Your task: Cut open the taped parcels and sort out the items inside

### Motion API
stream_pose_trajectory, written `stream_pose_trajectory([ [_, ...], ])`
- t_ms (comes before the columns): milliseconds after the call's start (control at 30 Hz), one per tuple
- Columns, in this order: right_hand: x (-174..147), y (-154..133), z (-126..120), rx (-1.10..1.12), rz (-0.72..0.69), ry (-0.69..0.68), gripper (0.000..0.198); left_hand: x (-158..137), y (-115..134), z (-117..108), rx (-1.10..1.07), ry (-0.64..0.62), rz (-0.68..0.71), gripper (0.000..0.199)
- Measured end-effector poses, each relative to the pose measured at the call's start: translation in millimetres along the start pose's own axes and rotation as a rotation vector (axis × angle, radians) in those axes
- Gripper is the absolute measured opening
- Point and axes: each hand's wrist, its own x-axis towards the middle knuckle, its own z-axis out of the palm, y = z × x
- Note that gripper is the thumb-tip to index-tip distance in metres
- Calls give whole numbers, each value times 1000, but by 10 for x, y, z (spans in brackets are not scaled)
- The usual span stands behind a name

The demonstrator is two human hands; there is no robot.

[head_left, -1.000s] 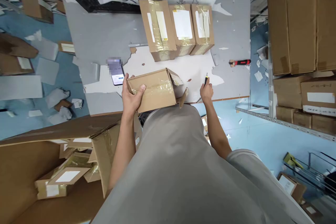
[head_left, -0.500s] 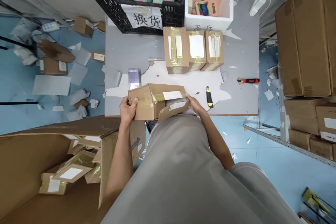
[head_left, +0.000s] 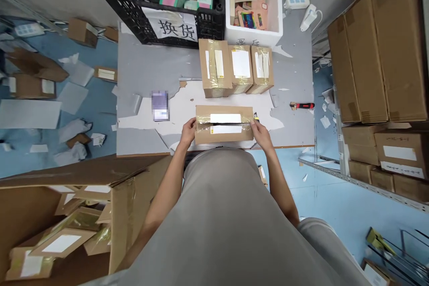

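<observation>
Between my two hands is a cardboard box (head_left: 208, 137) at the table's near edge. Its top is slit along the middle, so the white label is parted into two strips, and clear tape shows around it. My left hand (head_left: 188, 132) grips the left end and my right hand (head_left: 262, 135) the right end, with fingers closed on the cardboard. A yellow-and-black utility knife (head_left: 256, 116) lies just behind the box's right end, mostly hidden. Three taped cardboard boxes (head_left: 216, 69) stand in a row behind it.
A black crate (head_left: 127, 13) and a white bin (head_left: 256, 35) stand at the back. A red-and-black cutter (head_left: 302, 106) lies at right, a pixelated purple item (head_left: 160, 105) at left. A large carton (head_left: 124, 214) holding parcels stands lower left; stacked cartons (head_left: 398, 49) rise at right.
The box has turned level and its slit top now faces up, with the flap pushed back near flush. My hands now hold its opposite ends. The view has shifted slightly right.
</observation>
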Motion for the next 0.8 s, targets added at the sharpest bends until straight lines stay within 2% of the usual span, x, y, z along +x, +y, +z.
stream_pose_trajectory([
  [133,25,-6,28,190,-160,66,76,-217,184,-181,9,38,60,60],
  [233,164,-30,-1,207,-225,100,73,-513,386,-268,111,-89,155,63],
  [367,435,-91,8,143,-299,42,82,-882,566,-244,183,-214,188,73],
  [500,549,-227,36,-69,-302,-25,71,-1116,567,-164,165,-139,272,70],
  [633,449,-405,8,-430,-278,-7,61,-1249,545,-88,1,-59,267,45],
  [733,349,-483,9,-638,-159,-20,55,-1305,555,-47,80,-81,245,52],
  [800,312,-495,45,-722,-99,-39,50,-1322,550,-30,169,-118,232,49],
])
